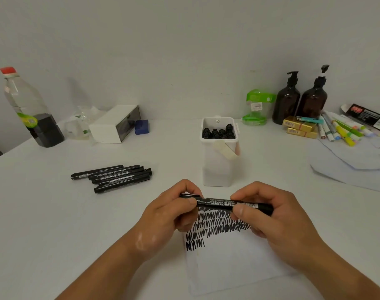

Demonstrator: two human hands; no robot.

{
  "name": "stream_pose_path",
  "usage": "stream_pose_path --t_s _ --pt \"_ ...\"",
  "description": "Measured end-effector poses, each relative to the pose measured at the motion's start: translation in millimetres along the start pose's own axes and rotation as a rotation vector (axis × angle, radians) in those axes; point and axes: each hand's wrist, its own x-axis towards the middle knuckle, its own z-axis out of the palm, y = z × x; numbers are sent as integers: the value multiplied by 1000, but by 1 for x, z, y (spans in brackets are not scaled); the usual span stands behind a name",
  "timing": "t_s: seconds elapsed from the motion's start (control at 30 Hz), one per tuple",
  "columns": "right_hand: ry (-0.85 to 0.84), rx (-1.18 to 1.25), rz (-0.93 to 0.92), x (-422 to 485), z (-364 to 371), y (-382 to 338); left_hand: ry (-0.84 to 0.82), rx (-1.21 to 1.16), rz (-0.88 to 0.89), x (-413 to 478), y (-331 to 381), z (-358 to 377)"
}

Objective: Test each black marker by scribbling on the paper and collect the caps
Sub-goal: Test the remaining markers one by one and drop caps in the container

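Both hands hold one black marker (221,202) level above the scribbled paper (232,267).

The marker is slim and black, with rows of small white print along its barrel, and it lies left to right just over the top of the paper. The left hand (171,211) pinches its cap (190,195) between curled thumb and fingers. The right hand (271,215) grips the other end of the barrel, fingers curled round it. Whether the cap is fully seated cannot be told. The white paper rests on the table (55,224) under the hands, and its upper part is covered in rows of dense black zigzag scribbles (217,224). Five more markers (112,177) lie together to the left, and a white tub (219,165) behind the hands holds black pieces standing upright.
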Motion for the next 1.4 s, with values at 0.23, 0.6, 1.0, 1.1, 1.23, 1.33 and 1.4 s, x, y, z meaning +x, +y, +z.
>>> stream_pose_path --t_s 0.23,0.6,1.0,1.1,1.23,1.33,1.4 --pt "32 -29 -31 -2 10 3 -16 -3 -5 -3 4 13" --pt "179 -88 -60 -3 18 2 19 -91 -28 -4 5 26" --pt "95 50 -40 1 20 2 148 -44 144 3 -5 12" --pt "-13 116 -5 -1 23 1 130 -36 183 4 -6 17" --pt "-74 34 -8 -3 25 4 70 47 183 2 -4 20" --pt "16 -129 -49 -2 22 4 85 59 169 1 3 16" --pt "82 -44 -55 0 16 3 125 143 167 -1 5 11"
